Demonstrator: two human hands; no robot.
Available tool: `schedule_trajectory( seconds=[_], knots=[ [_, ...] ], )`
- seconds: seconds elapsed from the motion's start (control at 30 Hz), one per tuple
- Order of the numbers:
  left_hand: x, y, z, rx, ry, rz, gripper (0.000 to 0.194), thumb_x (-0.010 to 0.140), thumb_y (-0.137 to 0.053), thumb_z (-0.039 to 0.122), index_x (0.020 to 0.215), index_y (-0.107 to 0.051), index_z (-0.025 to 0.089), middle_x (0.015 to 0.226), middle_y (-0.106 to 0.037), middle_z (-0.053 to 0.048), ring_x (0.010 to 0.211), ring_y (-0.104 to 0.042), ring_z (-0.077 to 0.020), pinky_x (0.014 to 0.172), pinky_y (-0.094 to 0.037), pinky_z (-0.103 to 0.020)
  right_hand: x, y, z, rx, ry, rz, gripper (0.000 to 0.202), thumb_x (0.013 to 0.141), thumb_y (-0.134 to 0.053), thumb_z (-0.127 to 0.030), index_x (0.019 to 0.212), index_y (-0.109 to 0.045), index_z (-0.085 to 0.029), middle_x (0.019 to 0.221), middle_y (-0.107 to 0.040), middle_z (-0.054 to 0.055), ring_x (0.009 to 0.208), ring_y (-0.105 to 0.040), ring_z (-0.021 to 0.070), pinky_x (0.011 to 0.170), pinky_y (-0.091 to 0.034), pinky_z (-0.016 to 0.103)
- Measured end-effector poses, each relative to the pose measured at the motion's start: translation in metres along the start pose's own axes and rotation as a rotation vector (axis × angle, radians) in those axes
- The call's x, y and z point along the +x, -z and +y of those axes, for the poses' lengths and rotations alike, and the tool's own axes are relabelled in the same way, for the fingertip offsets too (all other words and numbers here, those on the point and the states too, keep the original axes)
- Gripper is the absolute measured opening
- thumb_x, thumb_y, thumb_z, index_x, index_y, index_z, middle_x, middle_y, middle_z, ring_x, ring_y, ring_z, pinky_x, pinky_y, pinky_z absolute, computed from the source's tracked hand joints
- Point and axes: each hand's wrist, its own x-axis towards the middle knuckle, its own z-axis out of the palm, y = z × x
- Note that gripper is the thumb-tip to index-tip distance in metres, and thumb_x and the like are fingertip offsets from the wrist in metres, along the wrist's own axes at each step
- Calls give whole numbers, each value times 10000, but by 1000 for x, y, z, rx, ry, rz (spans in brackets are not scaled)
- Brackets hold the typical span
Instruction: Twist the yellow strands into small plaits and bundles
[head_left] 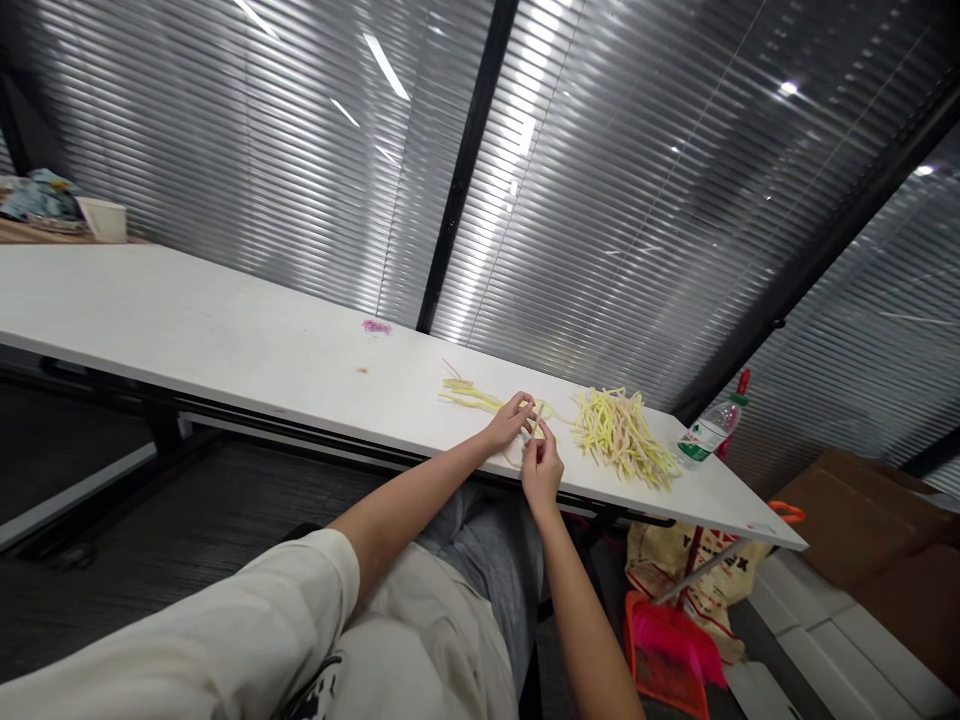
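My left hand (512, 420) and my right hand (543, 465) are close together above the front edge of the white table (300, 365). Between their fingertips is a thin pale strip (538, 418), pinched by both. Some yellow strips (471, 394) lie on the table just beyond and to the left of my left hand. To the right of my hands is a large loose pile of yellow and pale pink strips (622, 436). More strips lie partly hidden behind my fingers.
A clear bottle (705, 436) with a green cap stands at the table's right end. Pink bits (376, 326) lie near the back edge. A white cup (106, 220) is at the far left. Below right are a red dustpan (667, 660), a bag (720, 570) and boxes (862, 510).
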Motion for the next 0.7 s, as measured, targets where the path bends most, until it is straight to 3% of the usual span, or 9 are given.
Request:
schedule_trajectory(
  seconds=[0.07, 0.27, 0.47, 0.7],
  knots=[
    [0, 0, 0, 8, -2, 7, 295, 833, -489, 462, 909, -422, 185, 726, -607, 3, 542, -549, -87, 538, -390, -201, 0, 1, -1, 2, -9, -1, 426, 889, -375, -310, 1275, -483, -165, 865, -680, 59, 766, -624, 171, 745, -471, 294],
    [-1, 0, 1, 10, -1, -39, 312, 850, -451, 489, 927, -398, 191, 739, -647, -19, 541, -548, -94, 523, -376, -198, 1, -1, 2, -11, 130, -10, 377, 884, -377, -290, 1148, -611, -155, 1100, -652, 113, 1011, -605, 201, 877, -459, 326],
    [1, 0, -2, 11, 7, 19, 287, 847, -470, 468, 915, -422, 193, 697, -568, 32, 495, -527, -74, 513, -387, -194, -2, 0, -1, 0, 31, 6, 446, 896, -378, -299, 1316, -460, -173, 1045, -672, 93, 892, -640, 181, 799, -488, 307],
    [-1, -1, 2, 40, -36, -25, 318, 864, -433, 493, 934, -405, 184, 712, -651, -18, 531, -533, -90, 524, -369, -197, 1, 0, -1, -10, 156, -42, 376, 893, -359, -244, 1174, -599, -175, 1132, -644, 84, 1047, -589, 183, 913, -442, 316]
  ],
)
